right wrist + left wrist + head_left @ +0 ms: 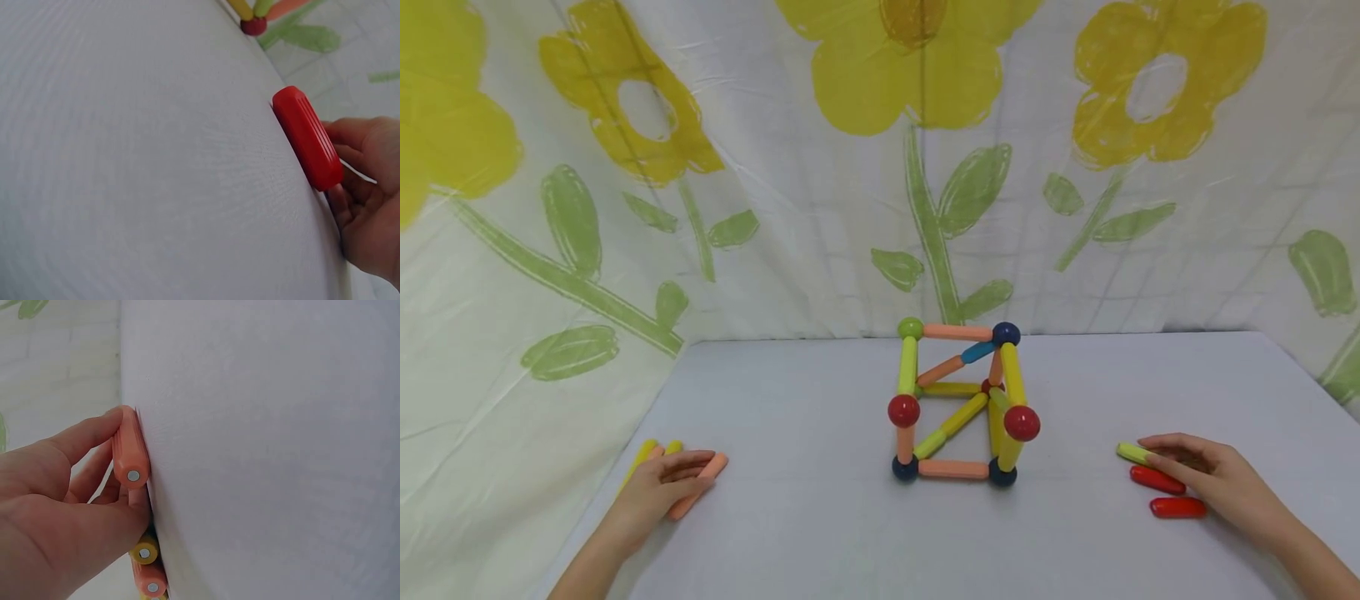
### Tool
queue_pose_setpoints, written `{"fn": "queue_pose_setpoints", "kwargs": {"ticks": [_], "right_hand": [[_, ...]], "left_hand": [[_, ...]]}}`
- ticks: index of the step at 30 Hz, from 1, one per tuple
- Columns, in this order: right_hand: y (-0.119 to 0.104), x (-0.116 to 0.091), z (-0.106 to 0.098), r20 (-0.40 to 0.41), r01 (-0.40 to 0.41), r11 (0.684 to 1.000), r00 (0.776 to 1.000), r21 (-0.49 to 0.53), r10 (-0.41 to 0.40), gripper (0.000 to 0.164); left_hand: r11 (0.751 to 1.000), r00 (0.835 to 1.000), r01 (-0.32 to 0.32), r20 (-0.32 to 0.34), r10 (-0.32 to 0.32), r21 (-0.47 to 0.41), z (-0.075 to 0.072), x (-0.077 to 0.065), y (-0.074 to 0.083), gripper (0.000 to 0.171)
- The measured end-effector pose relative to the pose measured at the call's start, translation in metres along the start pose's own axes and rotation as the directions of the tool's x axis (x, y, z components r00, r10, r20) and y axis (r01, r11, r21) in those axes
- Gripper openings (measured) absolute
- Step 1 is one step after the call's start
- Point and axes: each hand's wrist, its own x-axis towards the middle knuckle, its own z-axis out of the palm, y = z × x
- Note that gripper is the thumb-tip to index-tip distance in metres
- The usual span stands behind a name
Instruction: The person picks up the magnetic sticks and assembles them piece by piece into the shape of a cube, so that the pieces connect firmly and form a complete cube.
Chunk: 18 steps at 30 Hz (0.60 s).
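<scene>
On the left side of the table my left hand (653, 498) has its index finger and thumb about a salmon magnetic stick (131, 453). That stick lies against the tabletop, and the thumb covers part of it in the head view. Yellow (144, 552) and salmon (152, 582) sticks lie beside the same hand. Over on the right, my right hand (1228, 483) pinches one end of a yellow-green stick (1131, 451). Just below its fingertips are two red sticks (1157, 479). In the right wrist view a red stick (306, 137) hides part of the fingers.
An open cube frame of magnetic sticks and balls (955, 469) stands mid-table, with red, navy and green balls at its corners. The white tabletop (797, 533) ends at a hanging cloth (820, 233) printed with yellow flowers.
</scene>
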Motion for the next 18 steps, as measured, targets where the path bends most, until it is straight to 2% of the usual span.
{"fn": "queue_pose_setpoints", "kwargs": {"ticks": [6,12,18], "right_hand": [[-0.0036,-0.0009,-0.0008,-0.002,-0.005,1.000,1.000,-0.002,0.005,0.034],[-0.0059,-0.0010,0.0021,-0.021,0.013,1.000,1.000,-0.025,-0.014,0.031],[-0.0085,0.0007,0.0043,-0.031,0.015,0.999,0.999,-0.048,-0.016,0.029]], "left_hand": [[0.998,0.999,-0.028,-0.016,0.029,0.051,0.0028,0.0008,0.0011,0.045],[0.998,0.999,-0.030,-0.030,0.031,0.055,0.0047,0.0011,0.0033,0.046],[0.983,0.996,-0.044,-0.066,0.057,0.180,0.0078,0.0005,0.0087,0.047]]}}
